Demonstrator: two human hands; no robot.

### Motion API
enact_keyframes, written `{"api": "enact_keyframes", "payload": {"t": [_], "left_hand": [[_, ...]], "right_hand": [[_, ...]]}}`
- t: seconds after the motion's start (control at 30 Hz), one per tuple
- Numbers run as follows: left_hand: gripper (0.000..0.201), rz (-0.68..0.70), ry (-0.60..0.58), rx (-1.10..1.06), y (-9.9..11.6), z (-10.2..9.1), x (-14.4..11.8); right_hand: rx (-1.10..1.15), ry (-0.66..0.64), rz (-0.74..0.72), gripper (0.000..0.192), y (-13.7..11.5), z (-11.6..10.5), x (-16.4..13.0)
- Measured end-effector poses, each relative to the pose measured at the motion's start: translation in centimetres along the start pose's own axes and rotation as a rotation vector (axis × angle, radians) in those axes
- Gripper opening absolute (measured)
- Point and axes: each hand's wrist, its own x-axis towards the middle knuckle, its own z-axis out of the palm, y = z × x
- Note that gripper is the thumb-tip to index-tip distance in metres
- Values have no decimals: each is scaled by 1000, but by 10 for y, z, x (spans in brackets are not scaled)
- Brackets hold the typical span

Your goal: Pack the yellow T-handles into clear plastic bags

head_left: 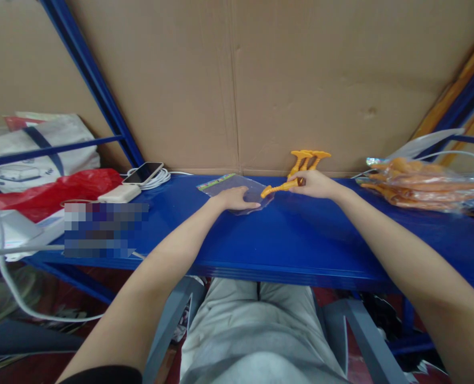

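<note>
- From the head camera, we see the left hand (236, 198) lying palm-down with fingers spread flat on a clear plastic bag (237, 191); it presses the bag rather than clenching anything.
- The bag lies on the blue shelf top (301, 240), near its back edge, with a printed strip along its far-left end.
- The right hand (315, 184) pinches an orange plastic tool (279, 188) by its handle end; the tool's tip points left and sits at the bag's right edge, just beside the left fingertips.
- More orange tools (307, 160) of the same kind stand just behind the right hand, leaning against the cardboard wall (237, 80).
- Well to the right, we see a clear bag of orange pieces (417, 184) lying on the shelf.
- To the left rest a phone (144, 173) on a coiled white cable (157, 180), a white charger block (119, 193) and a red plastic bag (56, 192).
</note>
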Motion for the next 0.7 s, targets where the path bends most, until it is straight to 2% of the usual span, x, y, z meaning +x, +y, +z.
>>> {"api": "enact_keyframes", "payload": {"t": [0.07, 0.13, 0.27, 0.33, 0.6, 0.7], "left_hand": [[89, 4, 7, -14, 6, -2, -3], [80, 9, 30, -5, 13, -4, -6], [36, 13, 129, 88, 23, -6, -8], [24, 3, 168, 81, 24, -5, -5], [15, -90, 369, -159, 25, 5, 7], [13, -68, 421, -228, 28, 8, 8]], "right_hand": [[3, -2, 6, 31, 3, -2, 0], [2, -5, 27, 30, 5, -4, 0], [12, 7, 54, 29, 5, -7, -1], [41, -2, 43, 31, 3, -6, -1], [226, -50, -74, 33, -6, 10, 1], [261, -54, -90, 33, -11, 17, 2]]}}
